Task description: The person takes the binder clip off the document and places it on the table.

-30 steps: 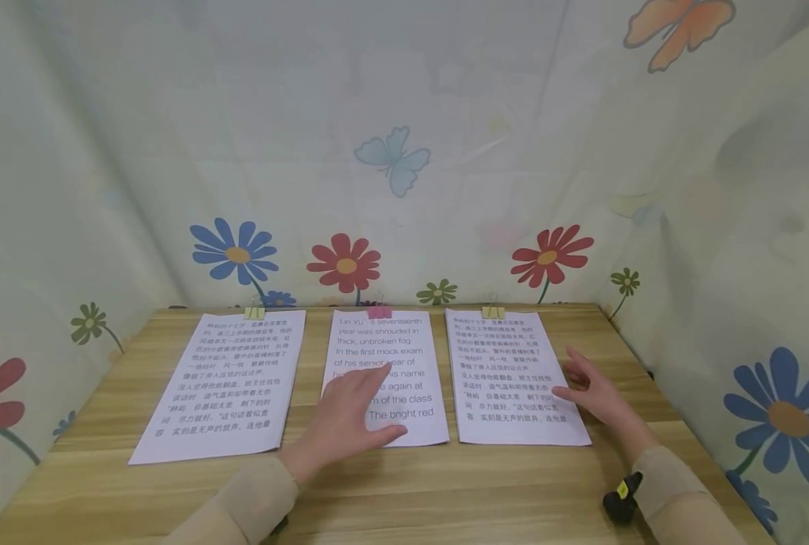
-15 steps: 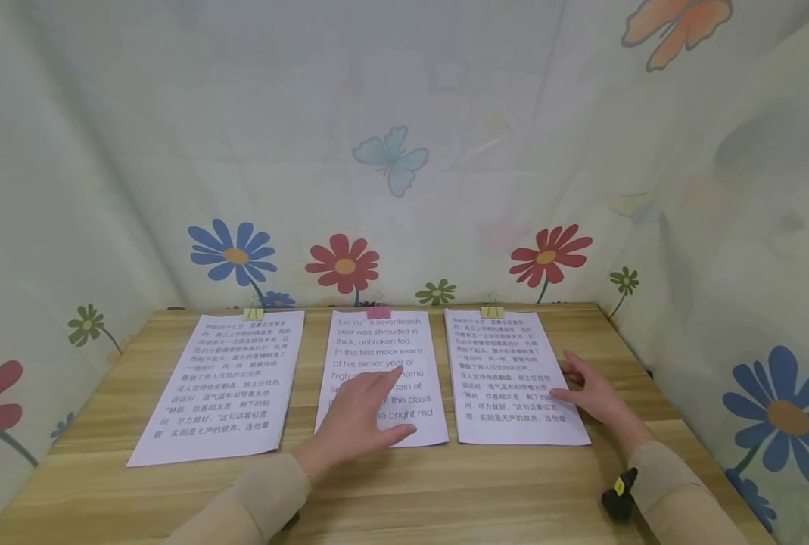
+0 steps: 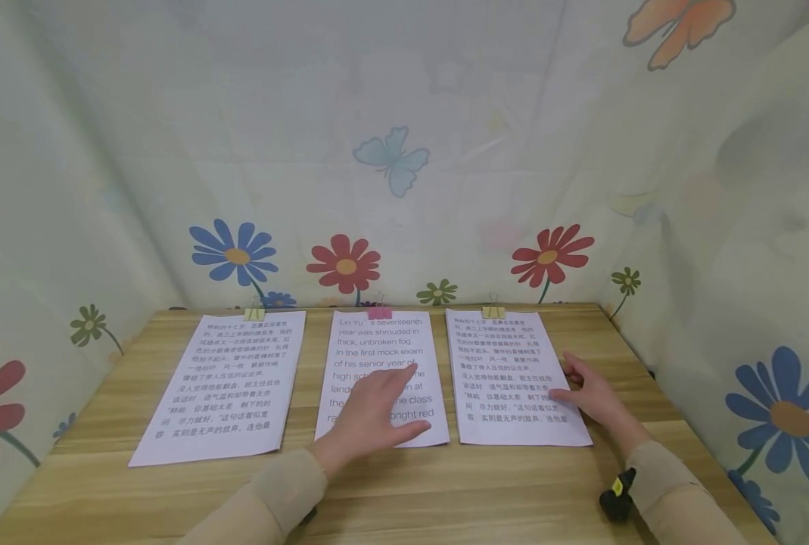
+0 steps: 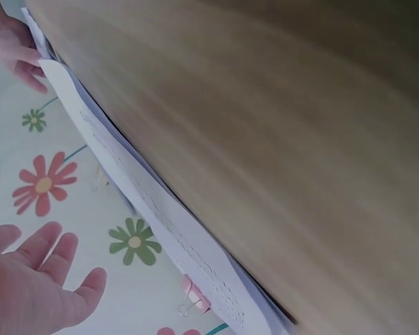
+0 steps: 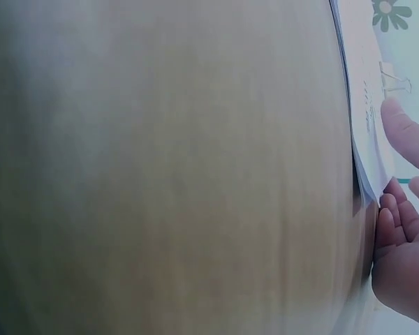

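My left hand (image 3: 373, 409) is over the lower half of the middle paper stack (image 3: 377, 344), covering some of its English text. In the left wrist view this hand (image 4: 35, 289) has its fingers spread and is apart from the paper, holding nothing. A pink binder clip (image 3: 380, 312) sits at that stack's top edge. My right hand (image 3: 598, 401) is at the right edge of the right paper stack (image 3: 502, 378), which bears Chinese text and a yellow binder clip (image 3: 493, 312). Its thumb extends over the page while the other fingers lie loosely beside the edge; exact contact is unclear.
Another stack of Chinese text (image 3: 223, 386) with a yellow clip (image 3: 254, 313) lies at the left. All rest on a wooden table (image 3: 445, 492). A floral curtain (image 3: 404, 227) encloses the back and sides. A black device (image 3: 617, 499) is at the right wrist.
My left hand has shifted to the right across the middle stack, uncovering text on its left side. The right hand and the papers stay almost where they were.
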{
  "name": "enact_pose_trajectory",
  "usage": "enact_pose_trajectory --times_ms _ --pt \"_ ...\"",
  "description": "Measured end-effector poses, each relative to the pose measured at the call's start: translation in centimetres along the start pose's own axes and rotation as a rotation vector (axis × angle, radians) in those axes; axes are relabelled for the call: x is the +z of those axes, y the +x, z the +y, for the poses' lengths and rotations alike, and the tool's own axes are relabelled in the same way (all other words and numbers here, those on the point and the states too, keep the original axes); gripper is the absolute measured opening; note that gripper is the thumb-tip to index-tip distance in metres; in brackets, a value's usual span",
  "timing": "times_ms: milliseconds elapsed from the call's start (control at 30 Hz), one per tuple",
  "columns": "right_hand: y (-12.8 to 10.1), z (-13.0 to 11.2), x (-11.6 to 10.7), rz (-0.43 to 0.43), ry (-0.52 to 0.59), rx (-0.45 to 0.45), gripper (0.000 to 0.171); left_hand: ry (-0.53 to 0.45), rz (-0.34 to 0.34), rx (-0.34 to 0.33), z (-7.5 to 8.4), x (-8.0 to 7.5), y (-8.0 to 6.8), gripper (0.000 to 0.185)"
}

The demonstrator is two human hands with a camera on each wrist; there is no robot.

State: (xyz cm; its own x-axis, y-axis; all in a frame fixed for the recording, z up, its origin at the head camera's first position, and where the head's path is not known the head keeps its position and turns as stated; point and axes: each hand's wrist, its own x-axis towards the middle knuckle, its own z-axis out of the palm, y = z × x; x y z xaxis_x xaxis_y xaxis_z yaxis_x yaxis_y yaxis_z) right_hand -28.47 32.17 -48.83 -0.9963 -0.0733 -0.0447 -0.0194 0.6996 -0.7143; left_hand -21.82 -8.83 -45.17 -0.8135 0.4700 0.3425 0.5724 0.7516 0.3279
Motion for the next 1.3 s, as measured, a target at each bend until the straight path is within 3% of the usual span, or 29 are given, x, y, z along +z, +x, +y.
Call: enact_pose_trajectory --times_ms 800,1300 --pt "0.5 -0.1 0.6 0.033 -0.126 0.023 0.084 -0.018 -0.040 -0.010 1.0 0.6 1.5 0.085" --pt "0.5 -0.3 0.7 0.048 -0.119 0.026 0.078 -0.076 -0.004 -0.006 1.9 1.8 3.7 0.084"
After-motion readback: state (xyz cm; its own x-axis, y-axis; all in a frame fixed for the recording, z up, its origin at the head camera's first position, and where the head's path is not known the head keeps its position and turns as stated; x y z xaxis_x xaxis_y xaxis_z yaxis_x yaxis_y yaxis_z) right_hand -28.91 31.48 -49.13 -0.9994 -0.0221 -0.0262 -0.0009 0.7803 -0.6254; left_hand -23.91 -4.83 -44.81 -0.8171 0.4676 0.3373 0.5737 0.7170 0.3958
